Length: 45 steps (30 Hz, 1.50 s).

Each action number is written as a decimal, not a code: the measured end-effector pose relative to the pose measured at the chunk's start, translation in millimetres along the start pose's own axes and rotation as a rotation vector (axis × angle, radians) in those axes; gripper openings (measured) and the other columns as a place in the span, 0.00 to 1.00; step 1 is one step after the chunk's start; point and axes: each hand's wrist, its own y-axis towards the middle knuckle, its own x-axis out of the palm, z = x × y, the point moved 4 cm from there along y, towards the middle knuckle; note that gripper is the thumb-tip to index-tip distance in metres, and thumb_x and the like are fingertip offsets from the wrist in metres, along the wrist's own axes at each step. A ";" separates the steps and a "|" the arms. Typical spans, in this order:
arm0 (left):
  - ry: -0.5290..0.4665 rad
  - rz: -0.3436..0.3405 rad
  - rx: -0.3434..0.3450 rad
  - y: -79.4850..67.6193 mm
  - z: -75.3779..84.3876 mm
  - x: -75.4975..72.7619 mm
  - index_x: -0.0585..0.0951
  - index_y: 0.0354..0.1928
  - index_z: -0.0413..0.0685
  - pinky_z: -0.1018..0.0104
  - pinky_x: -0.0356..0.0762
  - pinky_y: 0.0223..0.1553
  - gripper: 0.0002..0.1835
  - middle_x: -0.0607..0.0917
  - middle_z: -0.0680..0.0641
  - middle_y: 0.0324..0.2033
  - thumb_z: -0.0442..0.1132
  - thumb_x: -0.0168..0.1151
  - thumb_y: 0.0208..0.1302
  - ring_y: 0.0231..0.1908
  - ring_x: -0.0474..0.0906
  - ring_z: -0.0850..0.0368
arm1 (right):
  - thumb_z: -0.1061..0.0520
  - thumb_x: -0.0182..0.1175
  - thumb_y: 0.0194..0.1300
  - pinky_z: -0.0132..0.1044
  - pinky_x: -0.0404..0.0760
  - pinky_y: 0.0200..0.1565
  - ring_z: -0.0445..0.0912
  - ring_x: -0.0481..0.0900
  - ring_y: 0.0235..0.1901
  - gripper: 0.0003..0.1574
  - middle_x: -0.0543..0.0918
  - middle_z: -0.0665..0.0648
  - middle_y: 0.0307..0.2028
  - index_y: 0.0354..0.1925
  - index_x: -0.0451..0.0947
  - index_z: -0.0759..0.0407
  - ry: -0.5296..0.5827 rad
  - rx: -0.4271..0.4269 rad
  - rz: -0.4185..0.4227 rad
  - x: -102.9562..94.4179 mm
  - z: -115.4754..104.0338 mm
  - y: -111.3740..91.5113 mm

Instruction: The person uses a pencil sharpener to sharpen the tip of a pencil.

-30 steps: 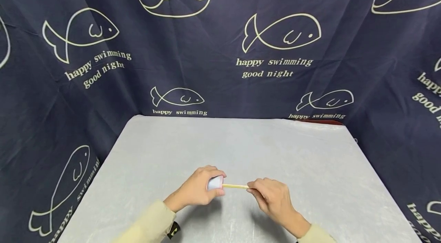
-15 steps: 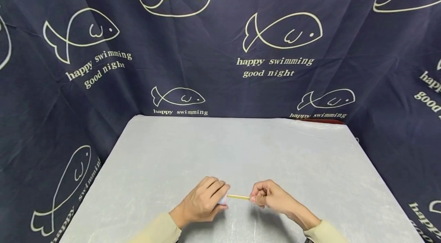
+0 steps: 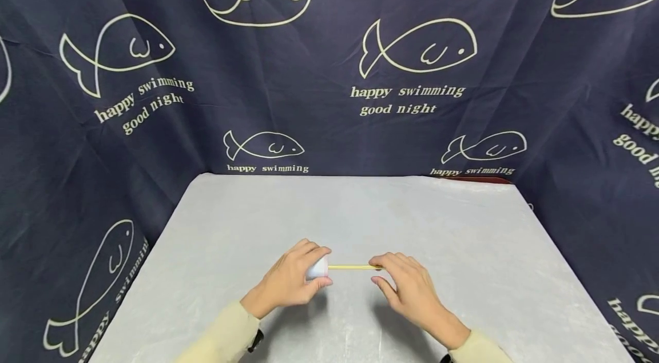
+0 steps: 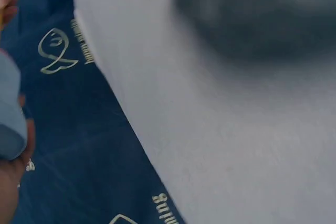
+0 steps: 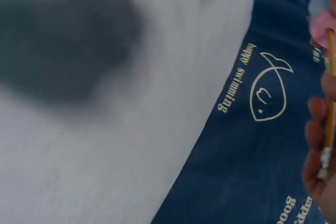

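My left hand [image 3: 288, 278] grips a light blue, cylinder-shaped pencil sharpener [image 3: 317, 269], thumb on the near side and fingers over the far side. Its pink end [image 5: 321, 27] faces right, and a yellow pencil [image 3: 350, 267] runs straight into it, tip hidden inside. At the pencil's other end, my right hand [image 3: 414, 294] holds it with the fingers. The right wrist view shows the metal band and pale eraser [image 5: 322, 173] lying within that hand. Only the sharpener's blue body [image 4: 8, 108] appears at the left edge of the left wrist view.
Both hands are over a table with a pale grey cover [image 3: 329, 214]. Dark blue curtains [image 3: 329, 66] with fish drawings and lettering hang behind it and along both sides. A red strip [image 3: 479, 179] shows at the back right edge.
Both hands dipped toward me, then moved back out with sharpener and pencil. My right hand rolled round the pencil and back, its thumb now farther from the index finger.
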 end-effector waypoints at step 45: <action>0.110 0.086 0.148 -12.5 4.7 22.6 0.78 0.49 0.37 0.69 0.75 0.40 0.24 0.82 0.48 0.39 0.53 0.61 0.62 0.38 0.75 0.58 | 0.55 0.68 0.55 0.26 0.68 0.23 0.31 0.71 0.20 0.07 0.81 0.42 0.24 0.34 0.79 0.47 0.239 0.281 -0.289 9.2 9.6 2.1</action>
